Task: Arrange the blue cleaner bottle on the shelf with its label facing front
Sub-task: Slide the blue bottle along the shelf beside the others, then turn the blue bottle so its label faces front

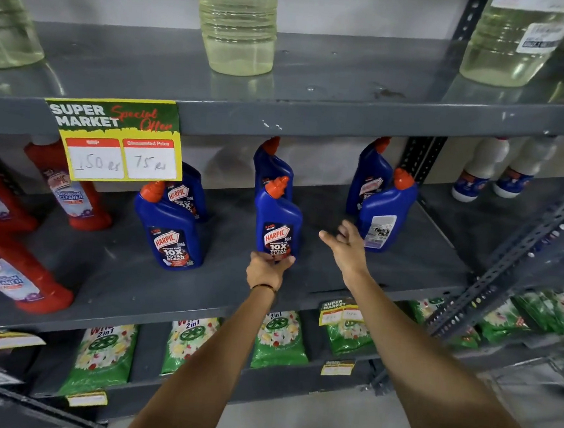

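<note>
Left hand point(267, 269) clamped on Harpic bottle point(278, 223) base, mid shelf point(199, 305); right hand point(347, 244) spread, empty. Keep label fwd, seat base flat.

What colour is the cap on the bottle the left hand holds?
Orange-red cap on a blue bottle; head view.

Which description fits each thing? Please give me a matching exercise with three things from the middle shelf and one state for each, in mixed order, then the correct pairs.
Things:
1. centre blue bottle
2. right blue bottle
3. red bottle

States:
A. back label toward the camera, next to the open right hand
B. stands partly behind the yellow price tag
C. front label toward the camera, base gripped by the left hand

Pairs: 1-C, 2-A, 3-B
</note>
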`<state>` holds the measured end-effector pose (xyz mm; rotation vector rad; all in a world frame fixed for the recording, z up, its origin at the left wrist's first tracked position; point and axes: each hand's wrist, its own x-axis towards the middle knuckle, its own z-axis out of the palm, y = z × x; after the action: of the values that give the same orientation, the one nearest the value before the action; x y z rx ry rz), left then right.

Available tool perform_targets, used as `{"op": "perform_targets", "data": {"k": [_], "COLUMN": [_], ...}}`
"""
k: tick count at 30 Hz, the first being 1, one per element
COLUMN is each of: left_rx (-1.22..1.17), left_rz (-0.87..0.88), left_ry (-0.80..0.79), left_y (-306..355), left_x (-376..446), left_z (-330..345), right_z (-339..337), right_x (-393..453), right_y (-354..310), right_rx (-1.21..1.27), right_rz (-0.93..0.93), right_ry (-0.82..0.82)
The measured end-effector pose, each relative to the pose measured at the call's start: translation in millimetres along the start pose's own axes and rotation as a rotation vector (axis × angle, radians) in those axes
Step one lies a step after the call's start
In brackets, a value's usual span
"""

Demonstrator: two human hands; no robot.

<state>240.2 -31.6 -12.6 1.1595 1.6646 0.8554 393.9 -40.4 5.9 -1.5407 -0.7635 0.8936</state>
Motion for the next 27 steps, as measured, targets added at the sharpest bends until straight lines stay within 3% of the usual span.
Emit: {"op": "perform_targets", "data": {"k": [4,9,17,20,27], "left_rx": [0.030,0.057,0.072,0.128,0.049], "left_rz": [0.040,0.138,0.152,0.183,0.226], "left_ry": [-0.103,-0.165,-0.171,-0.185,-0.257], "left_y": [10.7,34.3,74.9,86.1,95.0], "left_x": [-13.8,-20.1,-2.8,3.3,5.0], "left_z": [30.1,68.7,133.7,153.2,166.8], "right_z": [-26.8,-77.1,-132.3,-146.5,-148.4], "right_x": [-10.4,4.0,63.1,83.7,100.1], "right_y": [3.6,-0.5,-2.2,-3.0,-10.7], "right_rx": [0.032,-0.004,-0.169,-0.289,-0.274], "right_rz": [-0.002,-0.004,0.079,0.032,-0.074], "right_ry": [0.238,0.275,0.009,-0.123,-0.323]}}
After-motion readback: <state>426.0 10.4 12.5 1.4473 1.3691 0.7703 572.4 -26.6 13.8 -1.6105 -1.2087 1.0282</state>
